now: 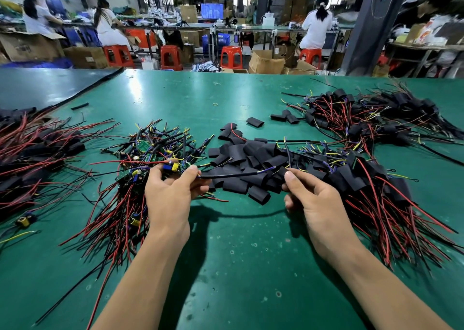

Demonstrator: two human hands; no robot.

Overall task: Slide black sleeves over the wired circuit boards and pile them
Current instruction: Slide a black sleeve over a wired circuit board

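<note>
1. Green rubber-matted worktable (pixel 238 254), pocked.
2. Left hand (pixel 170 196) grips one wired green circuit board (pixel 173 167). Right hand (pixel 319 204) pinches one flat black sleeve (pixel 282 172) at the tip of the board's black cable (pixel 231 175).
3. Beyond: one heap of loose sleeves (pixel 251 159), one tangle of bare boards (pixel 150 151) and three sleeved piles (pixel 364 116).
4. Factory floor: four red plastic stools (pixel 171 57).

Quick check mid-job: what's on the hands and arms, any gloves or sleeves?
Nothing worn. The left hand and right hand are bare: no gloves, rings or tape. No watch or band at either wrist, and both forearms show no sleeves down to the frame edge.
</note>
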